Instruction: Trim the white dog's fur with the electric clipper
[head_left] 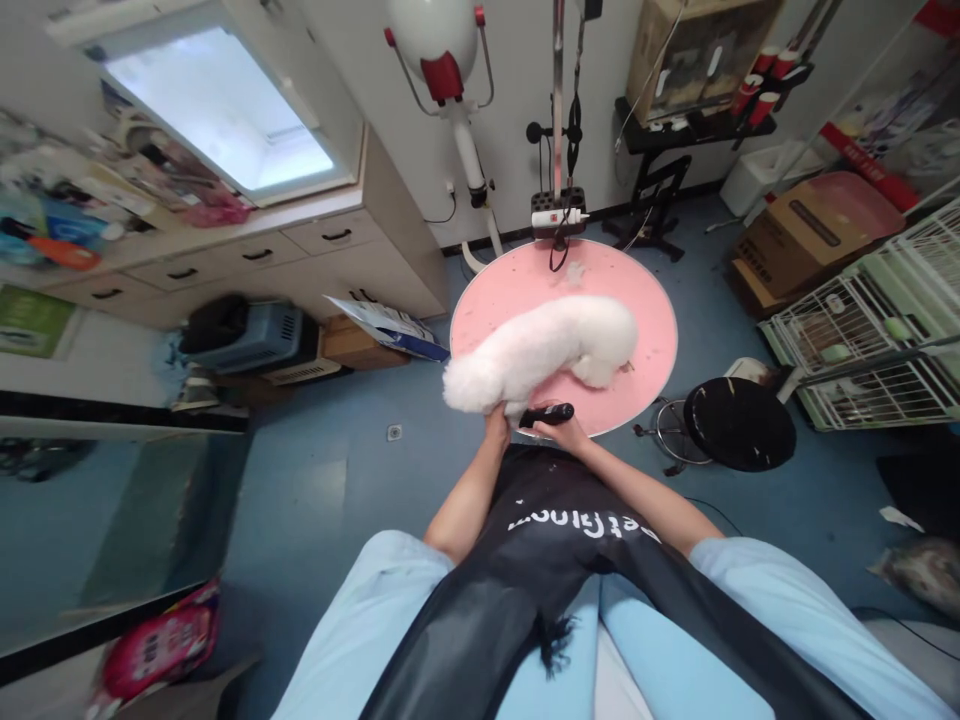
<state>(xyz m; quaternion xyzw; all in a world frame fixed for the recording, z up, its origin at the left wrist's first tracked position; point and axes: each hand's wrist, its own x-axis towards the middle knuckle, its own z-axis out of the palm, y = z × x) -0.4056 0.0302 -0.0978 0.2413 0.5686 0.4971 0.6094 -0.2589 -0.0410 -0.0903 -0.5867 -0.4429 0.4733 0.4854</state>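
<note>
A fluffy white dog stands lengthwise on a round pink grooming table. At the near left edge of the table, my left hand is closed around the lower part of one of the dog's legs, its fingers partly hidden by fur. A black hair clipper lies in the grip of my right hand, its head pointing left toward that leg. Both hands are close together, just in front of my black apron. A small tuft of cut white fur rests on the table behind the dog.
Behind the table rises a grooming post with a holder carrying a white bottle. A black round stool stands to the right, beside wire cages. Left are a drawer cabinet, a blue pet carrier and a white-headed dryer stand.
</note>
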